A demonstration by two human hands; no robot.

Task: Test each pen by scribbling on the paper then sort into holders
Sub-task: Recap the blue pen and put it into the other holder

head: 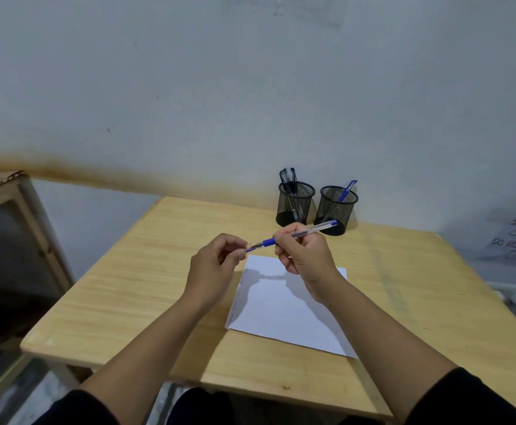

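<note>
Wooden table (134, 296), pen (296, 236) between fingers (281, 240)

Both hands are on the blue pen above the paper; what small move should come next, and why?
Probably pull the cap off: the left hand pinches the tip end of the blue pen, the right hand grips the barrel, and the paper lies just below, ready for a scribble.

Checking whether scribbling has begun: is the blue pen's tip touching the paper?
Apart. The head view shows the blue pen held in the air by the right hand, its tip at the left hand's fingers, above the table beyond the paper.
</note>
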